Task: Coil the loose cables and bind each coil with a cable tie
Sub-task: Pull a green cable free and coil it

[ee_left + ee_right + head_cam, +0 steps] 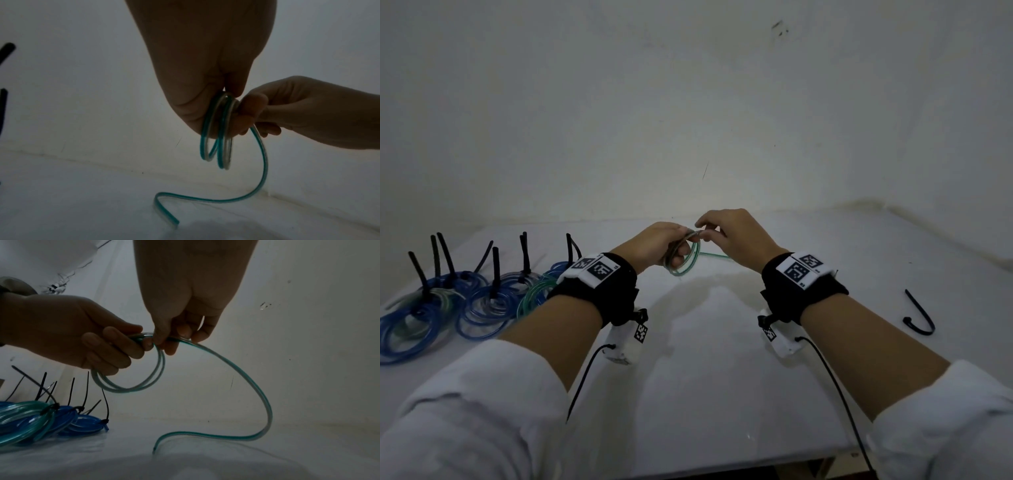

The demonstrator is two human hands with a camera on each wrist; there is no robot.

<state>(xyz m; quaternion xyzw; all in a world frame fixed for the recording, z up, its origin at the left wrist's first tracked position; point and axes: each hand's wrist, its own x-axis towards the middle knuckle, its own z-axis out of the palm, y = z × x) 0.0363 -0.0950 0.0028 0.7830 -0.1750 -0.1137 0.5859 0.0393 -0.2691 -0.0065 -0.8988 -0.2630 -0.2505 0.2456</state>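
Note:
A green and clear cable [690, 263] [222, 146] [236, 374] is held above the white table [705, 359] near the back wall. My left hand [657, 245] [86, 340] grips two small loops of it. My right hand [729, 236] [267, 113] [174, 337] pinches the cable just beside the loops. The free tail [205, 434] curves down from the right hand and its end lies on the table. A loose black cable tie [919, 313] lies on the table at the right.
Several tied coils [452, 301] [37, 420] of blue, green and clear cable lie at the table's left, their black tie tails [441, 257] sticking up. The wall [688, 102] stands close behind the hands. The table's near edge [722, 472] is at the bottom.

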